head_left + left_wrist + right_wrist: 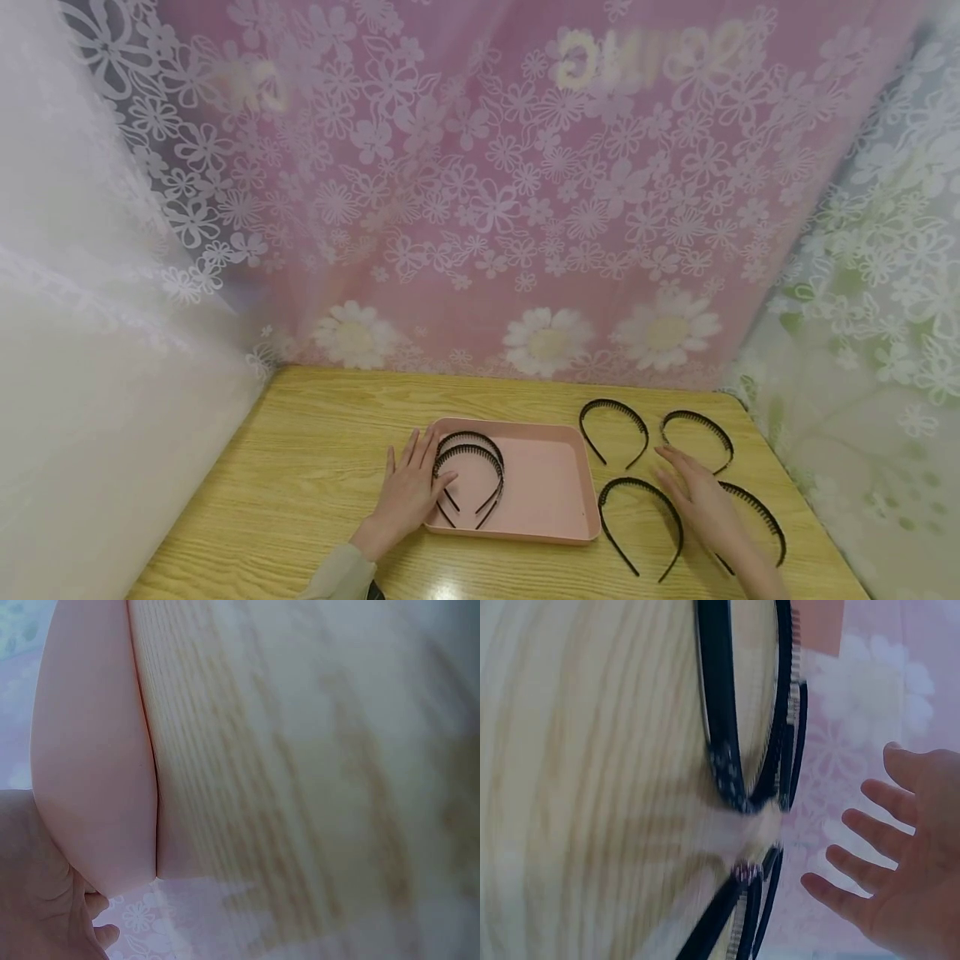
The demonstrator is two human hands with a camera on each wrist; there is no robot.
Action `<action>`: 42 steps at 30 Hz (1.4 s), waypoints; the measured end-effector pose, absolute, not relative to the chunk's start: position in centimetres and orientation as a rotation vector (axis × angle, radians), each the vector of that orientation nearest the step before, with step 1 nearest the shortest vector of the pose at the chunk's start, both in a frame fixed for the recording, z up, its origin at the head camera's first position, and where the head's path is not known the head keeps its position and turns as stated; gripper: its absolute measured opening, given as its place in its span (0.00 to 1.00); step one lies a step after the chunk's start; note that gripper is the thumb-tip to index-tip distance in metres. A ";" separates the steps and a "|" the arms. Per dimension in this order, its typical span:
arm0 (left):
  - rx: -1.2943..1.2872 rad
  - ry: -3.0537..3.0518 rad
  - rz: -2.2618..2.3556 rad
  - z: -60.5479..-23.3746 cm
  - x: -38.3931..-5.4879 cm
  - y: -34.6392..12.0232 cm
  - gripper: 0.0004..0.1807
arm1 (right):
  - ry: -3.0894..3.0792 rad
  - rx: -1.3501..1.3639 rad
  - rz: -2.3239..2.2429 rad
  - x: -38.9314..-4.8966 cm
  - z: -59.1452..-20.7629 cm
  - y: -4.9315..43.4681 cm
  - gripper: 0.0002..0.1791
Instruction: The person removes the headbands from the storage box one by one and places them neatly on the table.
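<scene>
My left hand (408, 492) lies along the left edge of a pink tray (543, 500), fingers spread and thumb reaching over the rim. Inside the tray's left part, two black toothed headbands overlap, the rear one (468, 433) partly behind the front one (467, 447). The thumb overlaps the front one's left side in the head view. My right hand (701, 504), fingers extended and holding nothing, hovers among several loose headbands. It is between the near-left headband (639, 481) and the near-right headband (767, 512), partly covering the latter. In the right wrist view its fingers (877, 832) are apart.
Farther back on the wooden table (330, 467) lie a far-left headband (613, 403) and a far-right headband (701, 415). A pink flowered curtain (465, 208) hangs behind the table's back edge. Pale cloth (97, 333) hangs at the left, and a leafy, flowered sheet (885, 375) at the right.
</scene>
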State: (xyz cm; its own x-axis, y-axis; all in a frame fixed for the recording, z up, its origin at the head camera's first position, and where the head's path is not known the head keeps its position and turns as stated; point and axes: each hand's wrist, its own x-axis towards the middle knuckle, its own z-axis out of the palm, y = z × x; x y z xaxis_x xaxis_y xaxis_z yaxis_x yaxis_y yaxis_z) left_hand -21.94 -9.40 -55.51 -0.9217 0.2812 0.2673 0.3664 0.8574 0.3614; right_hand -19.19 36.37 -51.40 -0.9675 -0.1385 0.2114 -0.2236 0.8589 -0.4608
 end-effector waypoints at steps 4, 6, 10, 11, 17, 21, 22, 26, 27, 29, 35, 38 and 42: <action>-0.492 -2.846 -0.594 -55.3 -21.9 -9.4 0.41 | -2.791 0.371 0.658 -19.2 -51.8 34.9 0.28; -0.492 -2.851 -0.591 -55.3 -21.8 -9.4 0.40 | -2.769 0.415 0.625 -19.2 -51.9 34.1 0.29; -0.491 -2.853 -0.590 -55.2 -21.8 -9.4 0.40 | -2.779 0.468 0.607 -19.2 -51.9 32.7 0.32; -0.491 -2.851 -0.589 -55.2 -21.8 -9.4 0.40 | -2.783 0.473 0.606 -19.3 -52.0 32.4 0.33; -0.498 -2.821 -0.595 -55.2 -21.8 -9.4 0.40 | -2.709 0.600 0.502 -19.8 -53.1 30.8 0.36; -0.495 -2.835 -0.596 -55.2 -21.8 -9.4 0.40 | -2.669 0.708 0.401 -20.0 -53.7 29.8 0.38; -0.492 -2.841 -0.593 -55.3 -21.8 -9.4 0.40 | -2.666 0.730 0.382 -20.0 -53.8 29.6 0.38; -0.492 -2.850 -0.581 -55.3 -21.9 -9.5 0.40 | -2.660 0.775 0.362 -19.9 -54.1 28.9 0.39; -0.492 -2.851 -0.577 -55.3 -21.9 -9.5 0.40 | -2.663 0.776 0.370 -19.8 -54.1 28.8 0.39; -0.496 -2.846 -0.580 -55.3 -21.9 -9.5 0.40 | -2.680 0.759 0.373 -19.8 -54.3 28.6 0.39; -0.495 -2.852 -0.581 -55.4 -21.9 -9.5 0.41 | -2.774 0.732 0.303 -19.9 -54.4 28.1 0.39; -0.499 -2.845 -0.582 -55.3 -21.8 -9.5 0.40 | -2.837 0.728 0.237 -20.0 -54.5 28.1 0.40; -0.498 -2.844 -0.580 -55.3 -21.9 -9.5 0.40 | -2.884 0.721 0.225 -20.0 -54.6 28.2 0.39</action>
